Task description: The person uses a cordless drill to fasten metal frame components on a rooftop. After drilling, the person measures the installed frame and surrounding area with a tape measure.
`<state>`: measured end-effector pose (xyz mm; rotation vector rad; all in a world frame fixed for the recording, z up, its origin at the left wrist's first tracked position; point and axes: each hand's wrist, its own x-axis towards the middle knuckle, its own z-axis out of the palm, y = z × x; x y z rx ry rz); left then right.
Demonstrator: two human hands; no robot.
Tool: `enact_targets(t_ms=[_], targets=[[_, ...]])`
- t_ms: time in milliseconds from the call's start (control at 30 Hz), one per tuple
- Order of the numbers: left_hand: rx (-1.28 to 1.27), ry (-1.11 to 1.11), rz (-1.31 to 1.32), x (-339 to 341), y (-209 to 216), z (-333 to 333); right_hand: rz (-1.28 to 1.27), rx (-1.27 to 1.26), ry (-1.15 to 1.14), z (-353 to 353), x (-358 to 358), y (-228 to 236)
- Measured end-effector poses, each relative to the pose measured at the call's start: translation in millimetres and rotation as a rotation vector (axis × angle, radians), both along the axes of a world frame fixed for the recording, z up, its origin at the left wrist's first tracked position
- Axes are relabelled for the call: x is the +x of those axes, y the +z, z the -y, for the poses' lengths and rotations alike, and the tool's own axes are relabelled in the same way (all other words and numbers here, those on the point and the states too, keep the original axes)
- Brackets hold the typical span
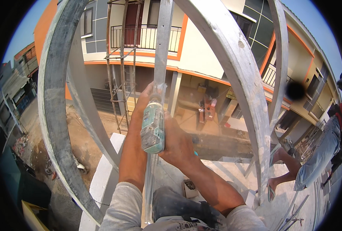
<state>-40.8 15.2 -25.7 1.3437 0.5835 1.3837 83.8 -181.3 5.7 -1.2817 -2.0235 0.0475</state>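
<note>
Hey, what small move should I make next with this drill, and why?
I'd probably ease your left hand slightly away from the nose of the power drill before drilling further: its fingertips sit close beside that nose at the grey upright, while your right hand grips the drill.

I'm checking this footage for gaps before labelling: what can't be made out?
All in the head view:
Drill: bit tip at the metal post, too small and blurred.
Right hand: fingertips, hidden by the drill.
Left hand: its hold, partly hidden by the drill.
Small box: contents, too small.
Other person: upper body, lost at the dark lens rim.
</note>
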Motion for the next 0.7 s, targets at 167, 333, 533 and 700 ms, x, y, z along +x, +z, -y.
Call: enact_targets(t_ms=[167,333,533,700], targets=[[-0.001,0.111,-0.117,3,9,18,0.014,-0.024,-0.015,-3,-1,7],[0.054,0.174,-0.102,9,6,18,0.041,-0.074,-0.032,-3,-3,8],[0.114,0.22,-0.078,11,1,17,0.056,-0.021,-0.028,-2,-6,9],[0.145,0.229,-0.121,9,-2,10,0.052,-0.002,-0.03,-2,-6,9]])
